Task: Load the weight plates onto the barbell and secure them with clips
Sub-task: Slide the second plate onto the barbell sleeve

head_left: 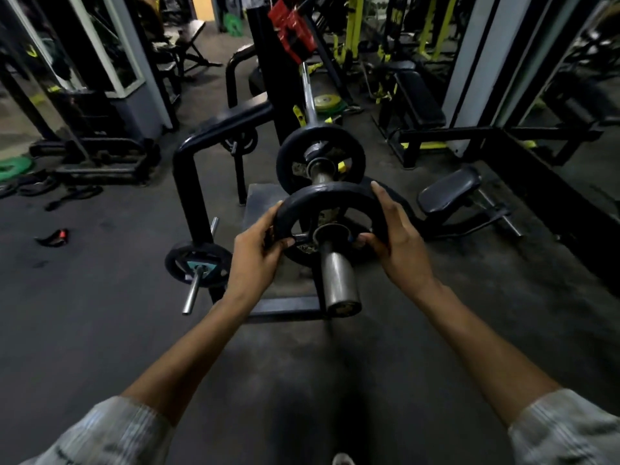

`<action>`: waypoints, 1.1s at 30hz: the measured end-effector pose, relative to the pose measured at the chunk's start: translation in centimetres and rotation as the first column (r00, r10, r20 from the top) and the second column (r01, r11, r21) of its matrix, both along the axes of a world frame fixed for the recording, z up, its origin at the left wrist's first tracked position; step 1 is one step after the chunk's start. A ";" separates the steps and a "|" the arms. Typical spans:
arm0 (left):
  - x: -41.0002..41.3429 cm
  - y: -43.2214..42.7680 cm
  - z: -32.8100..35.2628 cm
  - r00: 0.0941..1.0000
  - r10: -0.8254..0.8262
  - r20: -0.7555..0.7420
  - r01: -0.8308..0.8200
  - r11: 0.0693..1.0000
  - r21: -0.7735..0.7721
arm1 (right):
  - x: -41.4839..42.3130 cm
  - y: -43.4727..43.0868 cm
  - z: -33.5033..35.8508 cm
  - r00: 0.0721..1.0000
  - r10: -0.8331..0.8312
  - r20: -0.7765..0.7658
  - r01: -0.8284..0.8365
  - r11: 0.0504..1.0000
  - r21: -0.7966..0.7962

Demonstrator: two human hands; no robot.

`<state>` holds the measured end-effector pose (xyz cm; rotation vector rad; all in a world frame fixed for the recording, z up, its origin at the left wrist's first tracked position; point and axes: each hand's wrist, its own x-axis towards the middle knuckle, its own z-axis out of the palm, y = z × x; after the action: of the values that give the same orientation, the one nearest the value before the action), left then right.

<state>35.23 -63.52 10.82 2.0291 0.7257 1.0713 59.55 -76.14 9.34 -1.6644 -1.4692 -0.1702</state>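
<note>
To your far left, a green disc (13, 167) lies on the floor (100, 313) among dark loose gear, and a small red-and-black item (53, 237) lies nearer you, well apart from the work.

A black rack frame (188, 182) stands just left of the work. A small plate (198, 265) hangs on its low peg (193, 293), which juts toward you near your left forearm.

Your left hand (256, 256) grips the left rim of the near plate (330, 193), fingers curled round the edge and thumb on the front face.

That plate sits on the barbell (339, 280), its hub ringing the sleeve. The bare sleeve end projects toward you, past the plate. A second plate (285, 162) sits farther along the same sleeve, with a short stretch of bare metal between the two.

Your right hand (399, 243) holds the right rim, fingers wrapped over the outer edge and thumb hooked through the opening beside the hub.

To the right, a padded seat (448, 193) on a low frame stands near the plates. Open floor lies between you and the sleeve end.
</note>
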 end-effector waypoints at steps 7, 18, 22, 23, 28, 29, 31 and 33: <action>5.5 6.7 0.4 0.978 0.189 -0.090 -0.182 0.979 0.088 | 4.8 9.2 0.1 1.000 -0.001 0.027 0.000 1.000 0.014; 9.4 11.4 0.5 0.961 0.249 -0.121 -0.234 0.964 0.127 | 8.3 14.8 -0.5 0.998 -0.022 0.066 0.020 0.999 0.037; 9.5 11.6 0.9 0.956 0.263 -0.128 -0.251 0.963 0.102 | 8.9 15.2 -0.7 0.999 0.023 0.044 -0.024 0.999 0.029; 9.5 11.5 0.9 0.956 0.262 -0.133 -0.251 0.963 0.095 | 8.9 15.2 -0.7 0.999 0.022 0.043 -0.023 0.999 0.025; 9.3 11.3 1.5 0.953 0.256 -0.161 -0.250 0.966 0.058 | 8.2 14.7 0.2 0.999 0.007 0.034 -0.006 1.000 -0.014; 9.2 11.3 1.7 0.951 0.257 -0.173 -0.252 0.967 0.047 | 8.0 14.6 0.5 0.999 0.001 0.033 0.000 1.000 -0.025; 8.9 11.3 2.0 0.949 0.244 -0.199 -0.245 0.969 0.021 | 7.5 14.2 1.2 0.999 -0.019 0.031 0.020 0.998 -0.059; 8.6 11.0 2.5 0.951 0.225 -0.214 -0.226 0.974 0.020 | 7.1 13.7 2.0 0.998 -0.035 0.052 0.041 0.993 -0.109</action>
<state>43.78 -52.57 13.30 2.1169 1.0935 0.9813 66.69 -62.41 11.39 -1.7891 -1.5081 -0.1547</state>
